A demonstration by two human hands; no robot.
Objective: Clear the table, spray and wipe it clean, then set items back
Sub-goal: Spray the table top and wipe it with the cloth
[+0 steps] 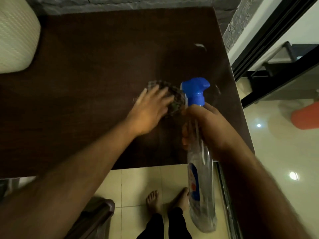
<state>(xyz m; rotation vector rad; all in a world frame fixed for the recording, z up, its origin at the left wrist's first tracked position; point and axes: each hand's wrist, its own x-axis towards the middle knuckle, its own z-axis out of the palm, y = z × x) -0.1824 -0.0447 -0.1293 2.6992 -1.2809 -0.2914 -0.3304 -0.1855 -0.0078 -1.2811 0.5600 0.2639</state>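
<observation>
The dark brown worktop [86, 83] fills most of my view, its near edge over the pale tiled floor [138, 180]. At its far left corner a cream cushioned seat [15, 35] overlaps the surface, and along the far edge runs a grey rough stone wall [120, 2]. To my right a dark-framed glass partition [276, 66] runs close beside the worktop's right edge, with a blurred orange object [305, 116] behind it. Low on my left, a dark wooden chair back [96, 216] stands just off the near edge.

My right hand [207, 128] wraps its grip round the neck of the clear spray bottle [200, 169], fingers curled about it just under the blue trigger head [195, 90]. The bottle hangs upright over the worktop's near right corner, its body reaching down past the edge in front of the floor, and its head partly hides the cloth from me.

My left hand [150, 107] lies with straight, spread fingers, its grip loose and flat, pressing on a dark checked cloth [172, 99] on the worktop just left of the bottle's head. The cloth is blurred, so its pattern is hard to tell.

My bare feet [151, 199] stand on the tiles below the near edge.
</observation>
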